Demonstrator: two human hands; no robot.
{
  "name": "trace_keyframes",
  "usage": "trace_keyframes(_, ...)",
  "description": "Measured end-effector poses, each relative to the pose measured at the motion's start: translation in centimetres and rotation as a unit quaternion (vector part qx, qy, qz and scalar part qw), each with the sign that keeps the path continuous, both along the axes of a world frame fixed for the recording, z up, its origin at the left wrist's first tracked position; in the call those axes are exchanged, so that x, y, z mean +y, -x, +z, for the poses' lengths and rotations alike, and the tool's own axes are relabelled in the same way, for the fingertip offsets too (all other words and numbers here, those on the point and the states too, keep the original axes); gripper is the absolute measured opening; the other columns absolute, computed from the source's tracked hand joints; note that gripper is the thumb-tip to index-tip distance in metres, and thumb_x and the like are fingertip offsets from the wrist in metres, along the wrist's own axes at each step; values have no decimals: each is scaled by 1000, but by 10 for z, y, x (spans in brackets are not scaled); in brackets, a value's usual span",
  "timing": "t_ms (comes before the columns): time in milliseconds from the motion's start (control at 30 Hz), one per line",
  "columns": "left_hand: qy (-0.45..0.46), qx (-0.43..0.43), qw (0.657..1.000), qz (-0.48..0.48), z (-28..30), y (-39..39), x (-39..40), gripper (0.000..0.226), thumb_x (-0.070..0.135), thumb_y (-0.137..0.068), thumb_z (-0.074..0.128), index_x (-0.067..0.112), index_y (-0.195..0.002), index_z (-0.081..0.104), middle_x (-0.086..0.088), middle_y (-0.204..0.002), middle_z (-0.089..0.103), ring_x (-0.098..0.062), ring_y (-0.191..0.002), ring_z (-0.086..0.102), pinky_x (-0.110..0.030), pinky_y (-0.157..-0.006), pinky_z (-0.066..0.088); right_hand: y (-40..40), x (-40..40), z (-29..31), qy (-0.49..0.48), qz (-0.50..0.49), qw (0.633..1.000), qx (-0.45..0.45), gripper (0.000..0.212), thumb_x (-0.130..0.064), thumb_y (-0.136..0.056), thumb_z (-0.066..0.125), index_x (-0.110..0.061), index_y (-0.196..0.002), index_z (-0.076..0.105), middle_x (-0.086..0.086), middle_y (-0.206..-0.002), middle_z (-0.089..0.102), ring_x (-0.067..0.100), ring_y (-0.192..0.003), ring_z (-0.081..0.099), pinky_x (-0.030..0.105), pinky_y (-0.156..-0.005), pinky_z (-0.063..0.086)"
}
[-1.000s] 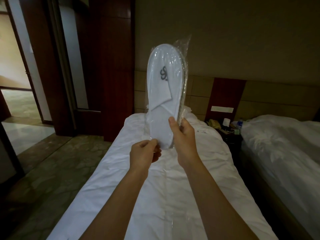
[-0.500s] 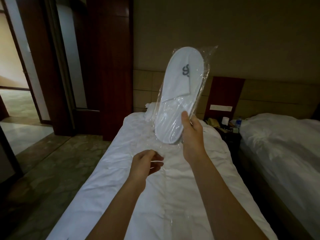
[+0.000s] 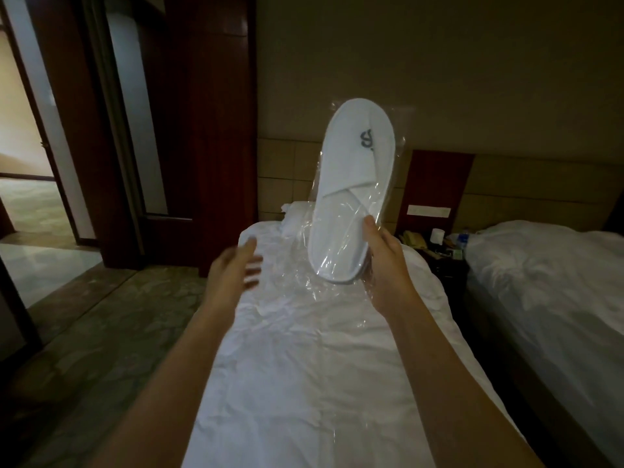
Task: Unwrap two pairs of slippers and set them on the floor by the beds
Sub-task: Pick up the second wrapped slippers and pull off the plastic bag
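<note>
A pair of white slippers [image 3: 351, 194] with a grey logo is sealed in a clear plastic wrapper [image 3: 297, 275]. My right hand [image 3: 385, 261] grips the heel end of the wrapped pair and holds it up, toe pointing upward, over the near bed [image 3: 304, 366]. The wrapper's loose open end hangs below the heel. My left hand [image 3: 233, 268] hovers to the left of it with straight fingers, blurred, touching nothing. Only one wrapped pair is in view.
A second bed [image 3: 547, 285] stands to the right, with a dark nightstand [image 3: 439, 255] carrying a phone and small items between the beds. Marbled floor [image 3: 101, 325] runs along the near bed's left side. Dark wooden doors and a doorway [image 3: 33, 184] stand at the left.
My left hand let go of the wrapper, moved left and opened its fingers. My right hand tilted the wrapped slippers to the right and held them further right.
</note>
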State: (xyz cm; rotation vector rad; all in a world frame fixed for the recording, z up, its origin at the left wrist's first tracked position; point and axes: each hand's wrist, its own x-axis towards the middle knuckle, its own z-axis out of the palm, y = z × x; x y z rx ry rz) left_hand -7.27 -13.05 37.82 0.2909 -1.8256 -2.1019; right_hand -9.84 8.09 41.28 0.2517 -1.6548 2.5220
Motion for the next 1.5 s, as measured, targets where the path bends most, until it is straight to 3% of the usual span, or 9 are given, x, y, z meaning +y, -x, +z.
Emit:
trace_keyframes(133,148,84,974,-150,62,5,7,96,74,-61,72,23,-139,49,6,-125,67,-10,-111,66,-33,-89,56,0,-5,5,-29,54,998,12,14,-42,-91,63,-39,-90,76,-12,-100,78,9,-93,74,30,-76,61)
trace_keyframes(367,89,110,970,-199,69,21,34,30,24,-85,74,17,-114,70,-1,-101,79,-18,-90,75,-32,-76,60,-2,-12,6,-70,48,995,49,14,-41,-92,61,-38,-92,75,-9,-97,78,12,-91,75,28,-73,60)
trace_keyframes(467,54,114,975,-184,62,25,36,21,21,-87,73,19,-108,71,0,-97,79,-18,-86,75,-32,-73,57,-9,-13,8,-127,-31,988,77,23,-37,-95,59,-23,-111,67,-2,-104,74,17,-101,70,29,-82,58)
trace_keyframes(533,34,121,977,-170,62,27,34,20,21,-87,73,19,-106,72,-1,-98,79,-19,-88,76,-35,-75,58,-19,-10,9,-155,-171,963,139,27,-34,-95,60,-23,-119,60,-8,-105,66,3,-98,63,18,-82,52)
trace_keyframes(600,19,129,981,-147,64,27,30,23,22,-85,74,17,-108,71,-3,-100,79,-23,-91,76,-42,-82,59,-43,-10,7,-108,-304,918,230,12,-30,-94,59,-28,-106,61,-10,-95,63,0,-86,61,12,-73,49)
trace_keyframes(700,-1,136,982,-131,72,28,26,33,20,-86,72,11,-117,67,-9,-108,76,-28,-99,73,-48,-92,56,-80,-31,-12,-109,-257,914,293,10,-25,-90,55,-31,-85,61,-6,-78,63,11,-72,63,19,-65,51)
trace_keyframes(900,6,146,980,-133,83,28,25,24,21,-89,71,17,-113,67,-4,-105,77,-23,-94,75,-40,-82,61,-95,-79,-60,-107,-173,972,117,21,-6,-88,65,-27,-88,63,-3,-85,70,19,-84,70,43,-78,61)
trace_keyframes(1167,-9,152,978,-142,77,22,23,30,23,-89,70,16,-118,66,-6,-112,75,-22,-102,73,-33,-79,60,-77,-81,-46,53,-117,991,35,24,-18,-89,69,-30,-109,62,4,-108,70,15,-97,73,24,-74,60)
trace_keyframes(1500,-28,148,975,-160,67,17,27,38,24,-88,72,9,-122,65,-13,-114,74,-27,-103,72,-36,-83,59,-66,-80,-44,171,-49,984,-14,19,-22,-86,72,-18,-104,68,8,-105,73,25,-99,72,29,-76,60)
